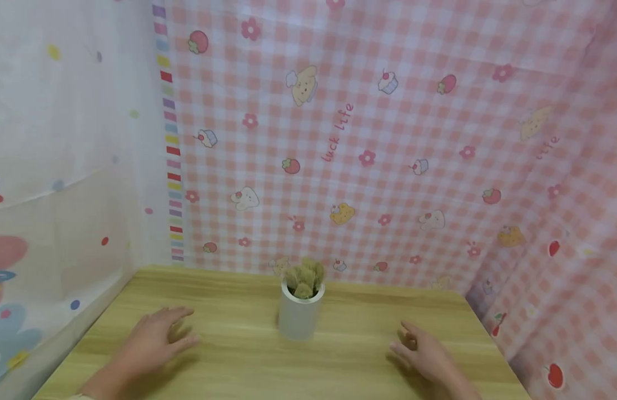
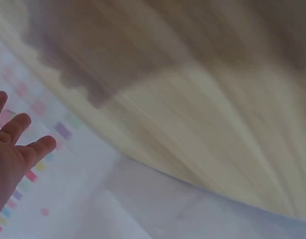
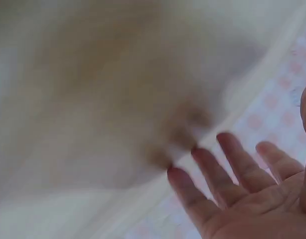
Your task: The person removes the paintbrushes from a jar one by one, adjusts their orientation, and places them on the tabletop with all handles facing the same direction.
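While the left grip (image 1: 153, 340) and right grip (image 1: 428, 354) hold nothing, the pot (image 1: 297, 322) stands untouched

Upright on the desk (image 1: 238, 361), the pot sits between the two grips, near the far edge and well apart from both. Its plant (image 1: 304, 278) rises just above the rim.

Both grips are spread: the wrist views show fingers parted on each side, with no object between them. Whether either grip touches the desk, I cannot tell.

Judging from this, the step in hand is a ready pose, with handling not yet begun. A next move on the pot would seem to call for bringing one or both grips inward, then closing low round its smooth sides, clear of the plant.

Counted: two grips, one pot, one desk. The plant's tufts run together too much to number. Behind the desk hangs checked cloth (image 1: 268, 150); how many pieces, I cannot say.
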`<state>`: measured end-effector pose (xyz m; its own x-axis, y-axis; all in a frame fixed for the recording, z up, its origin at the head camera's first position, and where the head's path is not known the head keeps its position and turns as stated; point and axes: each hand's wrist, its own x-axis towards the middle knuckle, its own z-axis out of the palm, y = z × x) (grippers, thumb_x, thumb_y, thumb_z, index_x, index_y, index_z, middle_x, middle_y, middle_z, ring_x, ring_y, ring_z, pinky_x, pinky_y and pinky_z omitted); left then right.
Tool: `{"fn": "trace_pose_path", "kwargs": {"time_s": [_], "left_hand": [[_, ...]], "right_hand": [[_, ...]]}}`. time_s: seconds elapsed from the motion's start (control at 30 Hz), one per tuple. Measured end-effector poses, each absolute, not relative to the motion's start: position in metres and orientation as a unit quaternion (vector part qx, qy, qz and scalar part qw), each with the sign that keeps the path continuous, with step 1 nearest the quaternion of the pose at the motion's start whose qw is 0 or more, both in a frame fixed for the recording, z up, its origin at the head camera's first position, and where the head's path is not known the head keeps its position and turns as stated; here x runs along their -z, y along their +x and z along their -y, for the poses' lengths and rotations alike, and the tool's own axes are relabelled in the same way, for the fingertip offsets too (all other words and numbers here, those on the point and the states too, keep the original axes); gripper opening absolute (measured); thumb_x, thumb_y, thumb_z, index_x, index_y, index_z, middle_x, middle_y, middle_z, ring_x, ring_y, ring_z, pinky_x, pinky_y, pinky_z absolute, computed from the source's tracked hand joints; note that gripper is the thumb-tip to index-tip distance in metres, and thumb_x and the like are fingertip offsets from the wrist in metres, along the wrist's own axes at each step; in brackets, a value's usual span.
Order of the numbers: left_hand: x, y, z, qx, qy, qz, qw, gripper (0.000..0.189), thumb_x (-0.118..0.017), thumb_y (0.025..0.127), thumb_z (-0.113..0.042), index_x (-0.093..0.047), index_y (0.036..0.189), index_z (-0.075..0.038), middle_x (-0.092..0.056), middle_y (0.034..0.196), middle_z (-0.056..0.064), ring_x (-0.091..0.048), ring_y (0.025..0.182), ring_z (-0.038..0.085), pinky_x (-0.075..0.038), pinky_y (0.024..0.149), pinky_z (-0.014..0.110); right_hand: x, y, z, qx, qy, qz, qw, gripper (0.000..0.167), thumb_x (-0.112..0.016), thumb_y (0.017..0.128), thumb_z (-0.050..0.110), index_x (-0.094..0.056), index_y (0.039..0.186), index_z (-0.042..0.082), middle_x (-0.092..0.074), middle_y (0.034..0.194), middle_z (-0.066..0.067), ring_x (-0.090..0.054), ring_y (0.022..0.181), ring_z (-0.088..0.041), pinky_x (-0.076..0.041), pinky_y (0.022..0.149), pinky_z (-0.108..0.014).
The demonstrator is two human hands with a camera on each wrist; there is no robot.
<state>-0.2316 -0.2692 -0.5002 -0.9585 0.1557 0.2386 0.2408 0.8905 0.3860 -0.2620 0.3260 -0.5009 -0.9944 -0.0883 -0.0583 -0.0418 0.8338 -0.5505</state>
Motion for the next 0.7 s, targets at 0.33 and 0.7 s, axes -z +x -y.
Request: {"fn": "trace_pose_path", "kwargs": {"time_s": [0.33, 0.7], "left_hand": [[0.487, -0.247, 0.211, 0.287, -0.157, 0.940, 0.097, 0.059, -0.074, 0.099, -0.050, -0.067, 0.141, -0.010, -0.070, 0.143, 0.013, -0.063, 0.135, 0.043, -0.047, 0.112, 0.067], [0.463, -0.269, 0.136, 0.351, -0.112, 0.924, 0.097, 0.057, -0.074, 0.097, -0.055, -0.070, 0.140, -0.017, -0.073, 0.137, 0.006, -0.070, 0.123, 0.033, -0.055, 0.105, 0.058]], "right_hand": [[0.476, -0.284, -0.255, 0.367, -0.105, -0.922, 0.070, 0.070, -0.067, 0.103, 0.052, -0.052, 0.158, 0.014, -0.075, 0.133, -0.013, -0.070, 0.122, -0.039, -0.057, 0.098, -0.064], [0.448, -0.309, -0.189, 0.465, -0.140, -0.870, 0.081, 0.067, -0.062, 0.106, 0.054, -0.043, 0.165, 0.028, -0.070, 0.141, -0.018, -0.072, 0.116, -0.034, -0.061, 0.093, -0.053]]}}
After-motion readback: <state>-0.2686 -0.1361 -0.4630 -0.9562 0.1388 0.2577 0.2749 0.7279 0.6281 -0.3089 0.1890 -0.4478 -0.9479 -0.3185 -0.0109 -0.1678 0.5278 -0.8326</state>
